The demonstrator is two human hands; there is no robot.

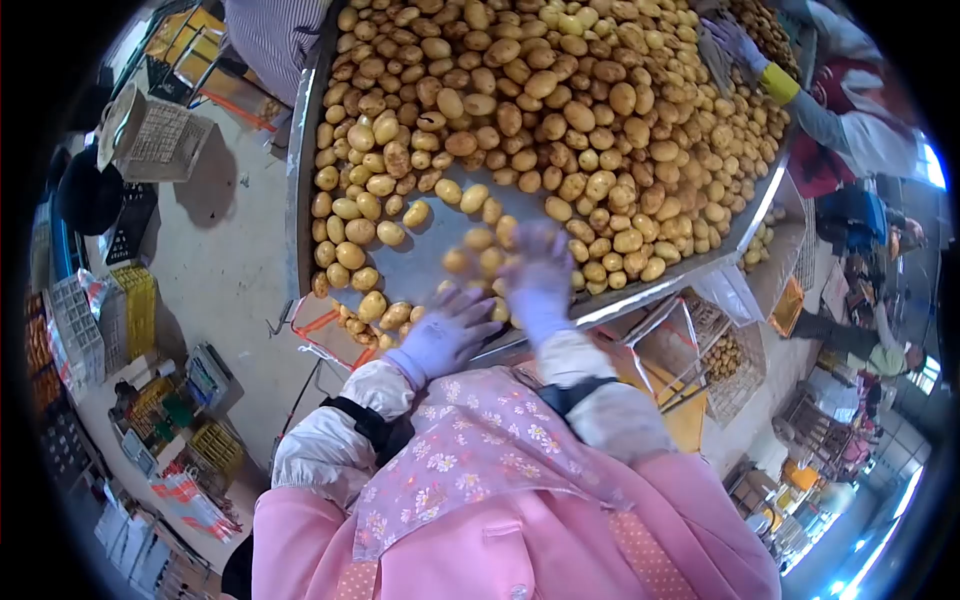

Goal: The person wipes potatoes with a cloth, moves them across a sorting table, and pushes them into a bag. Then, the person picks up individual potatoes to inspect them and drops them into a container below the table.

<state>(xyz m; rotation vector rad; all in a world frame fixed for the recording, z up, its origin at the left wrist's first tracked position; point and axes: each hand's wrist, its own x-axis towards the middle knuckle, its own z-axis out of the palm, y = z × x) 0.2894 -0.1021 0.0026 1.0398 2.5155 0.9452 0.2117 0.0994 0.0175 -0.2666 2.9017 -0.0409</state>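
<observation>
The fingers of the left hand [447,333] are spread wide in a pale purple glove and lie flat at the near edge of the tabletop [420,262]; they close on nothing, and a few potatoes sit just beside the fingertips. The right hand [538,275], gloved the same, is blurred with motion, so I cannot tell if its fingers are curled around a potato or only push; it is over a small loose group of potatoes [478,240] on the bare metal.

Behind this bare patch lies the big heap of potatoes [560,110] — it fills nearly the whole metal tabletop up to the far rim. Some small ones have gathered at the near left corner [350,325].

At the far right corner, another person's gloved hand [738,42], with a yellow cuff, reaches into the heap.

I judge that the step in hand is sorting: potatoes are drawn from the heap toward the near edge. The next move calls for a firm close on one potato — and a clear look at it.
</observation>
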